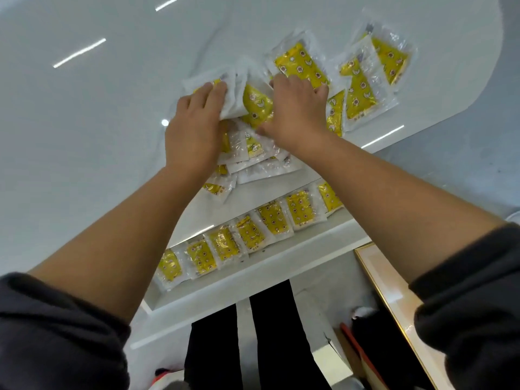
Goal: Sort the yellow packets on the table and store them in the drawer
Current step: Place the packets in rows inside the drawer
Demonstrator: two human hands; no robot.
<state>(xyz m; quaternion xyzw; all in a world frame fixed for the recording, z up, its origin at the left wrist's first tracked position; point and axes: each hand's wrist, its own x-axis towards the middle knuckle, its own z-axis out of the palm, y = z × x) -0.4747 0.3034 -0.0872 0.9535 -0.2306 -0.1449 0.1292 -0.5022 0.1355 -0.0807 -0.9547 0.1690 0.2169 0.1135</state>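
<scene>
Together left hand (194, 128) and right hand (295, 114) clutch yellow packets (257, 105), hiding those beneath.

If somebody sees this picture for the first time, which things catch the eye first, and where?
Loose yellow packets lie scattered on the glossy white table at the top right. In the middle, the left hand and the right hand together grip a bundle of them. Below, a neat overlapping row of packets lies in the open white drawer.
</scene>
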